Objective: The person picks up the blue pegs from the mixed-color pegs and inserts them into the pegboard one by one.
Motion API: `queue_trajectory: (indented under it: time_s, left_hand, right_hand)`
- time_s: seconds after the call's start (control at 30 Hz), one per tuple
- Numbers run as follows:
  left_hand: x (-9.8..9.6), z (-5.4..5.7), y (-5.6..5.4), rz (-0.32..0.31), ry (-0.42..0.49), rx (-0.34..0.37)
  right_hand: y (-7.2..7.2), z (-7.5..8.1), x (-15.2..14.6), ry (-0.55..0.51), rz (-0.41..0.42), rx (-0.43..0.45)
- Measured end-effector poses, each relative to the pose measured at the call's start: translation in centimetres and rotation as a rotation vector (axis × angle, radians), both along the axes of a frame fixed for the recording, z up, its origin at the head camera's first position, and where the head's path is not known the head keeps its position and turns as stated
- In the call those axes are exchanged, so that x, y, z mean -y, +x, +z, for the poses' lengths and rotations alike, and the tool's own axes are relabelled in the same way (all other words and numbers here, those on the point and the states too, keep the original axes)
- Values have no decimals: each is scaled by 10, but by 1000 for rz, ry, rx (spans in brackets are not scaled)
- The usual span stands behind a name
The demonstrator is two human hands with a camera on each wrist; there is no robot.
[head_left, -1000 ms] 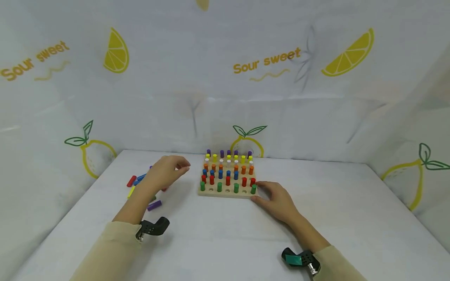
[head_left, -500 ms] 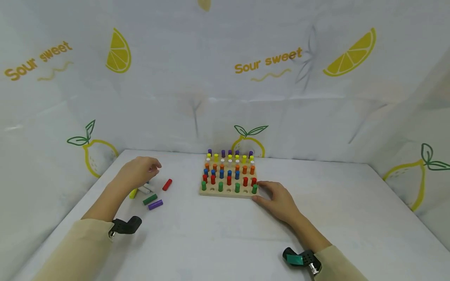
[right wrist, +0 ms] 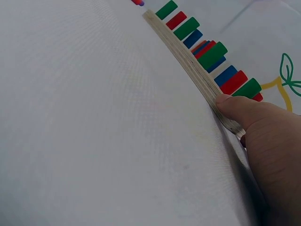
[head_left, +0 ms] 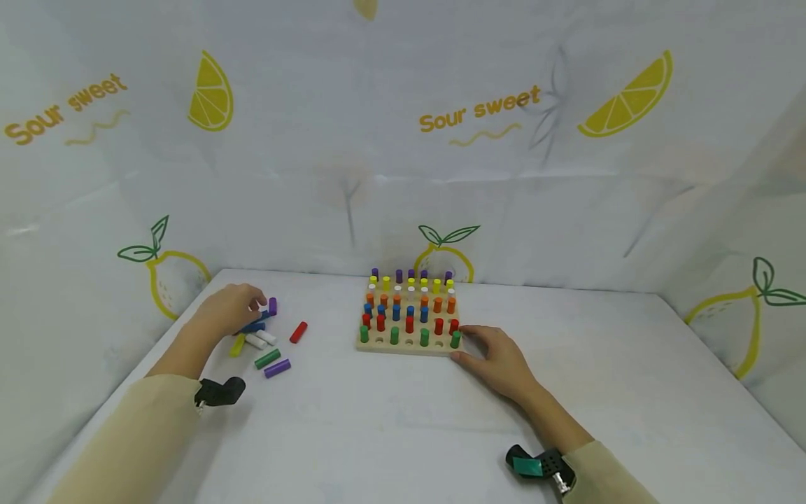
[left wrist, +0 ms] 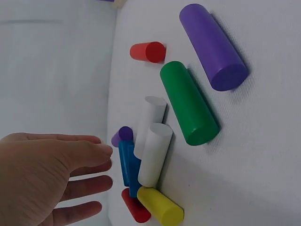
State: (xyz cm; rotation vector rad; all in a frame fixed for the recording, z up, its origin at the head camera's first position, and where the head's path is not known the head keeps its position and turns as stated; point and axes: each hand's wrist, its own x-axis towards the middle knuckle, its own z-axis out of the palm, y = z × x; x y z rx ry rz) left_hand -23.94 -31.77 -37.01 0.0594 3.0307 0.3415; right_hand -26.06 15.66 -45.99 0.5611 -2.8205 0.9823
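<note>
A wooden pegboard (head_left: 403,348) lies in the middle of the table, with rows of green, red, blue, orange, white, yellow and purple pegs standing in it. My right hand (head_left: 497,360) grips its near right corner, the thumb on the front edge in the right wrist view. Over the loose pegs at the left is my left hand (head_left: 229,308), fingers apart and holding nothing. Below its fingertips lie blue pegs (left wrist: 134,172) and a purple peg (left wrist: 123,135). Two white pegs (left wrist: 155,153), a yellow peg (left wrist: 162,207) and a red peg (left wrist: 136,207) lie beside them.
Nearer the pegboard lie a green peg (head_left: 267,358), another purple peg (head_left: 278,368) and a lone red peg (head_left: 299,332). A white cloth covers the table (head_left: 403,434). Behind it hangs a lemon-print sheet (head_left: 283,210).
My left hand has moved left, from beside the pegboard to over the loose pegs, and then come lower. The right hand stays at the pegboard's corner.
</note>
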Motion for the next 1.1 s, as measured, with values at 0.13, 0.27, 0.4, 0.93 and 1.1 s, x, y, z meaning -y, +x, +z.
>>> queue_trajectory:
  time_s: [0.13,0.27,0.4,0.93,1.1]
  left_hand:
    - [0,-6,-8,17,-5,25]
    - [2,-8,-11,25,-7,41]
    - [8,-15,-11,17,3,28]
    - [5,-17,-9,22,34,-64]
    - [-12,-5,-9,-21,41,-133]
  right_hand:
    - [1,-1,0,-13,2,5]
    - [1,-1,1,-17,1,7]
    - [0,-2,2,-25,9,4]
    - [0,0,2,-35,6,10]
    - [-1,-1,-1,-29,-3,12]
